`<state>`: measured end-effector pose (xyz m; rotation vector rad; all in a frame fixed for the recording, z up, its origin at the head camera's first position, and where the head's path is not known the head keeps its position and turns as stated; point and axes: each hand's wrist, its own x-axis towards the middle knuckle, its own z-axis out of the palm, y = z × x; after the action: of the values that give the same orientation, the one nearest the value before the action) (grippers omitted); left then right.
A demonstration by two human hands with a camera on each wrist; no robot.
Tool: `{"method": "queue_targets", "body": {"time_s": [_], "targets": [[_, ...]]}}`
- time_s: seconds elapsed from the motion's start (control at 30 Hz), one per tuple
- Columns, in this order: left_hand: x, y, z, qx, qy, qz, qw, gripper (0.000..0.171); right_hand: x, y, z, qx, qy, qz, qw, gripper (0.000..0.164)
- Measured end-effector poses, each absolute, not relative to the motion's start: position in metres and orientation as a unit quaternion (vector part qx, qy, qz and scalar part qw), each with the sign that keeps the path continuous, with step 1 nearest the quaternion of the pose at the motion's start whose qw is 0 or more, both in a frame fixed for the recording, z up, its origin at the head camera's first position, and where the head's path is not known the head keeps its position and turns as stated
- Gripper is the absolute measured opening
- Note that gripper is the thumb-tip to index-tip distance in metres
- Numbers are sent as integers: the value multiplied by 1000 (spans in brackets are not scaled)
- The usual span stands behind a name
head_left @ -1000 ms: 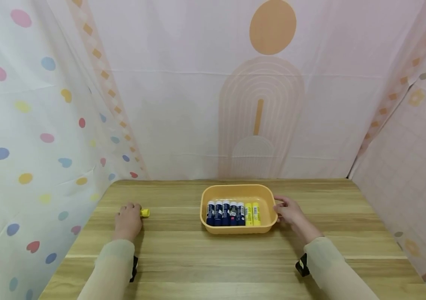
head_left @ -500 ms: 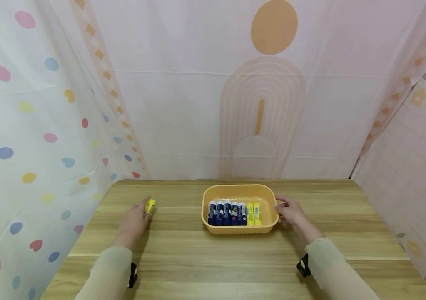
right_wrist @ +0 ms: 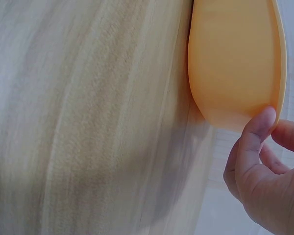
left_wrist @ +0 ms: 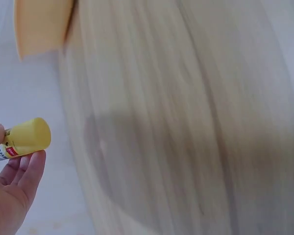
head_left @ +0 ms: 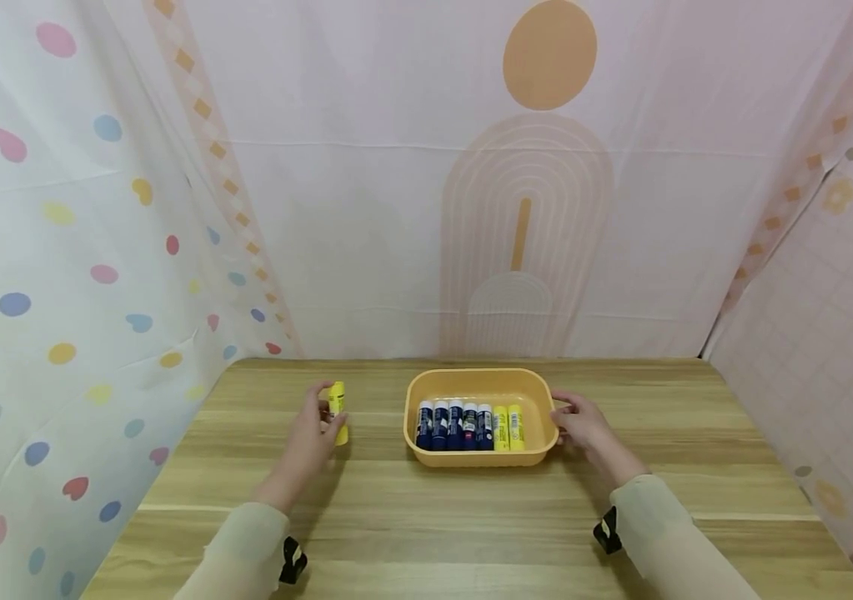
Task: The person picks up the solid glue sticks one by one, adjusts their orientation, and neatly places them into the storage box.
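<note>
In the head view my left hand (head_left: 312, 431) pinches a yellow glue stick (head_left: 338, 414) between thumb and fingers, upright over the left part of the table. The left wrist view shows the same glue stick (left_wrist: 32, 136) with its label partly covered by my fingers. My right hand (head_left: 579, 421) holds the right end of an orange-yellow plastic basket (head_left: 480, 459); in the right wrist view the thumb (right_wrist: 260, 122) lies against its wall by the rim. Inside lie several dark blue glue sticks (head_left: 454, 427) with white caps and two yellow glue sticks (head_left: 516, 427), side by side.
The wood-grain table (head_left: 426, 525) reaches back to a pale patterned curtain (head_left: 351, 250). A curtain with coloured spots hangs on the left, another pale one on the right. A black wrist device (head_left: 293, 560) sits at the left sleeve.
My left hand has lifted the yellow glue stick from the left of the table, turned it upright and carried it right, towards the basket. My right hand stays at the basket's end.
</note>
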<state>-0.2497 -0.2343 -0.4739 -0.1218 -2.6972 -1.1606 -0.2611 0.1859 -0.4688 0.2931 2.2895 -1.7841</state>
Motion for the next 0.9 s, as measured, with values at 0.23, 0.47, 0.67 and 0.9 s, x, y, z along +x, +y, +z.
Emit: {"method": "queue_targets", "body": {"time_s": [0.23, 0.47, 0.67, 0.9], "targets": [[-250, -197, -465, -59, -893, -434, 106, 55, -262, 186, -469, 98, 778, -612, 106, 46], [-254, -157, -459, -83, -871, -471, 113, 55, -262, 186, -470, 101, 775, -616, 102, 46], [-256, -123, -456, -100, -850, -502, 123, 52, -262, 184, -470, 103, 769, -623, 101, 46], [-257, -91, -455, -97, -852, -500, 119, 50, -263, 181, -473, 99, 773, -619, 96, 47]]}}
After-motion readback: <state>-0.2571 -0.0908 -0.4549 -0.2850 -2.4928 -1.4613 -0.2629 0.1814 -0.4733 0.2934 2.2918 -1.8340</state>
